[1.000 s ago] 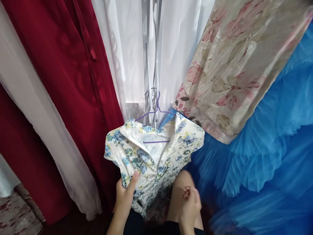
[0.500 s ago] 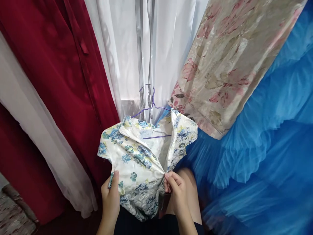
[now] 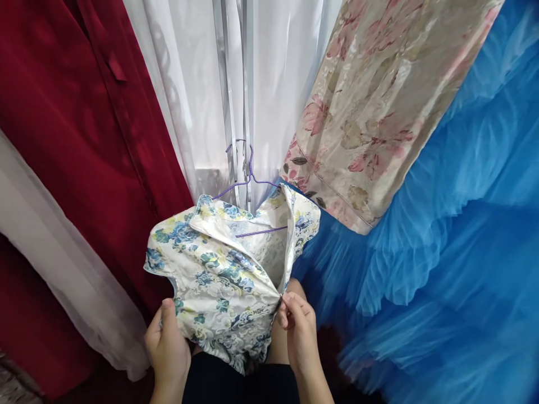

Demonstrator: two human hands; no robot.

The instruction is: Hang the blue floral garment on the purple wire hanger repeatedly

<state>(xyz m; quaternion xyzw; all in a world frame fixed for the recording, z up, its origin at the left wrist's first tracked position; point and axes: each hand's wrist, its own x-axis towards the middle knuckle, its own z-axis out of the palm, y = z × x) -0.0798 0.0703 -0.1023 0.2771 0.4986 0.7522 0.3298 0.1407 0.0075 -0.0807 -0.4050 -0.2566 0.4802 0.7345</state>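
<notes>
A small white dress with blue and yellow flowers [image 3: 223, 269] hangs on a purple wire hanger [image 3: 248, 185] in front of me. My left hand [image 3: 167, 348] grips the dress's lower left edge, thumb on top of the cloth. At the bottom of the open slit on the dress's right side, my right hand [image 3: 297, 328] pinches the fabric between thumb and fingers. Whatever small part it pinches is too small to make out.
Hanging clothes crowd all sides: a dark red gown [image 3: 84, 134] at left with a white sheer strip [image 3: 63, 264] across it, a white satin garment [image 3: 261, 84] behind, a beige pink-flowered dress [image 3: 379, 106], and a blue tulle skirt [image 3: 442, 269] at right.
My right hand came up from my lap and took hold of the dress at its slit. My left hand slid lower on the left edge. The view drifted, so everything sits further left.
</notes>
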